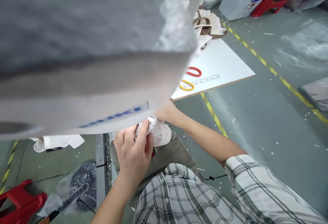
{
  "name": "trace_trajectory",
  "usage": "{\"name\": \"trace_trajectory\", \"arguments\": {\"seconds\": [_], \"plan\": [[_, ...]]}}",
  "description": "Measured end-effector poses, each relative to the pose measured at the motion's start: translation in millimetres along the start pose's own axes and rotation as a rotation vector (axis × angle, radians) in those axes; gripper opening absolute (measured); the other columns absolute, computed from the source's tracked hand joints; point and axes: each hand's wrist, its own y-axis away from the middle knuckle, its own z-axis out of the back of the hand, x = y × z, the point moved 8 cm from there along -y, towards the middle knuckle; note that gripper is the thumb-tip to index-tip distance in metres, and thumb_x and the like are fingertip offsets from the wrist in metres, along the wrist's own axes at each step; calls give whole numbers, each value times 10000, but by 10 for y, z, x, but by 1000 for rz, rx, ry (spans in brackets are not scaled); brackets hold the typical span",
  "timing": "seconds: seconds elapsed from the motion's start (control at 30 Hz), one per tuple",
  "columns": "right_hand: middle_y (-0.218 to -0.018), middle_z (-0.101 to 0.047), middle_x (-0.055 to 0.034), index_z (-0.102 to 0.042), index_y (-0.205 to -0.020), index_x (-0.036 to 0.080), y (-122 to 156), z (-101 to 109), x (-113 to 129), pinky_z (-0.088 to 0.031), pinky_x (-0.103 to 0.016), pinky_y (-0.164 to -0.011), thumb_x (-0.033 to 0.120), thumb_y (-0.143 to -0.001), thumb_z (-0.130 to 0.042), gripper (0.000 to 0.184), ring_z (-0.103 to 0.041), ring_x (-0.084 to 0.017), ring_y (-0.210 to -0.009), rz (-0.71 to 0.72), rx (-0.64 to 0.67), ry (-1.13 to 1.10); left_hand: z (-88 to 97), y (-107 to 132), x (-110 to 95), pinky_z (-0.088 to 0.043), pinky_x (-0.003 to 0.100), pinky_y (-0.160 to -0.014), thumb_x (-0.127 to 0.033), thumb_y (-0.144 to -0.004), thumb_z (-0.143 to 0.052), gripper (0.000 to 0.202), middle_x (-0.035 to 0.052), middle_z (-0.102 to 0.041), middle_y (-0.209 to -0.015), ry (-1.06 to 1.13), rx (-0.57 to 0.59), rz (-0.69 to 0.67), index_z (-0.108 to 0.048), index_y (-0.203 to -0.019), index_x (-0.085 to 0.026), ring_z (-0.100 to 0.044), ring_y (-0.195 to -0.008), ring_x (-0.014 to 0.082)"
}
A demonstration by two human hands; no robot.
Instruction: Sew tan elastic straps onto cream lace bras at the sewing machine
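"White, lace-patterned fabric piece [160, 134]: where exactly?"

"Above the lap, just below the large, blurred white-and-grey machine body with blue lettering [77, 95]."

"And the left hand [133, 148]?"

"Clamped on that fabric piece, with bent fingers over it and thumb alongside."

"Right hand [165, 111]?"

"Mostly behind the machine body, near the fabric piece. Cannot tell whether apart or together; shows little past the wrist."

"Beyond that?"

"Flat white desk [230, 65], carrying a red loop handle [196, 74], a yellow loop handle [188, 89], a clear straight ruler [208, 78] and, at the far end, a heap of off-white fabric with brown straps [214, 24]."

"Down on the greyish-green floor [256, 121]?"

"Strewn with pale scraps, crossed by yellow striped tape [261, 60]. At lower left, a red plastic stool [24, 201] near a dark bundle in clear plastic [84, 179]."
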Motion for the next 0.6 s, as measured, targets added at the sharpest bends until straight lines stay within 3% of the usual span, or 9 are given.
{"name": "trace_trajectory", "arguments": {"seconds": [0.1, 0.17, 0.2, 0.27, 0.33, 0.37, 0.47, 0.6], "plan": [[-998, -624, -40, -641, -848, 202, 246, 98, 1, -527, -327, -822, 304, -940, -567, 156, -608, -166, -914, -57, -95, -118, 111, 86, -28, -438, 452, -982, -157, -840, -724, 390, 182, -671, -1219, 123, -38, 0, -680, -1228, -167, -615, -1109, 307], [-950, -621, -32, -647, -865, 216, 535, 165, 47, -538, -319, -811, 298, -961, -557, 156, -617, -157, -901, -94, -177, -177, 185, 205, -28, -485, 374, -888, -128, -863, -684, 282, 125, -708, -1085, 366, -22, 96, -693, -1136, -195, -648, -990, 242], [-928, -626, -26, -651, -863, 224, 700, 182, 102, -544, -318, -815, 282, -963, -562, 146, -624, -155, -904, -86, -206, -186, 148, 286, -14, -501, 320, -800, -142, -894, -650, 205, 94, -717, -986, 558, 55, 206, -694, -1085, -200, -652, -881, 199], [-942, -655, -23, -668, -880, 240, 1034, 174, 260, -556, -327, -854, 235, -949, -587, 107, -644, -157, -946, -9, -240, -155, -85, 532, -78, -482, 249, -630, -263, -966, -574, 151, 62, -706, -838, 1035, 329, 507, -694, -1011, -185, -611, -694, 143], [-1002, -685, -31, -690, -943, 256, 1344, 122, 423, -576, -330, -858, 191, -922, -612, 104, -666, -161, -971, 112, -256, -75, -293, 803, -258, -487, 242, -584, -454, -981, -531, 339, 76, -712, -846, 1453, 542, 813, -709, -1004, -166, -607, -681, 146], [-1024, -696, -34, -696, -984, 268, 1482, 89, 485, -589, -334, -842, 178, -909, -619, 140, -679, -164, -958, 176, -262, -33, -351, 891, -325, -512, 253, -610, -529, -958, -542, 413, 91, -721, -907, 1590, 560, 927, -718, -1037, -164, -629, -739, 164], [-1055, -732, -2, -696, -1027, 363, 1791, -50, 546, -626, -404, -793, 214, -879, -610, 227, -726, -197, -925, 306, -203, 29, -457, 1035, -356, -557, 282, -740, -539, -890, -652, 423, 96, -729, -1044, 1696, 457, 1103, -734, -1092, -176, -661, -909, 199], [-1041, -763, 74, -704, -927, 495, 2015, -243, 362, -619, -525, -849, 291, -843, -622, 236, -749, -247, -954, 202, -36, 177, -565, 1177, -331, -569, 307, -785, -471, -901, -660, 323, 75, -749, -937, 1645, 446, 1157, -755, -928, -163, -683, -866, 197]]}}
